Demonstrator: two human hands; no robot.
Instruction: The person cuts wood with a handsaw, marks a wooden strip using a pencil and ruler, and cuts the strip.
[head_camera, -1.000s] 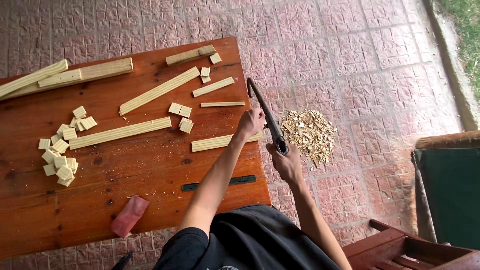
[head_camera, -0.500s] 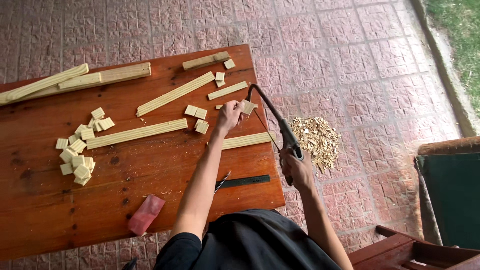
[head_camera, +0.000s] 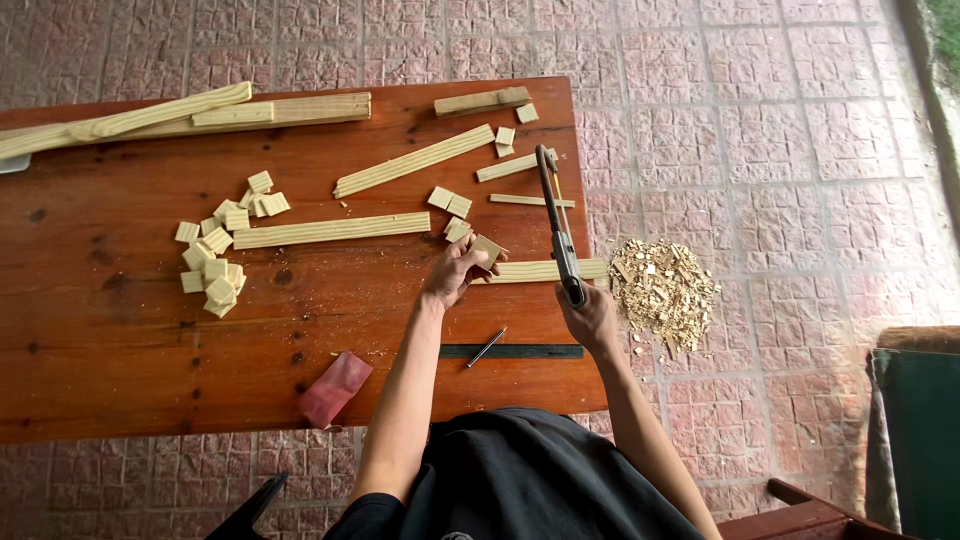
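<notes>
While the left hand pinches a small wood block just above the table, the right hand grips a hacksaw w/ blade pointing far, directly right of the block, over a wood strip near the table's right edge.

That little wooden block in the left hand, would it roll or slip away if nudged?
Probably not: the small wood block looks flat-sided and squarish, so it should slide rather than roll. It seems light, pinched easily by the left hand. Bare sawn wood likely grips well.
</notes>
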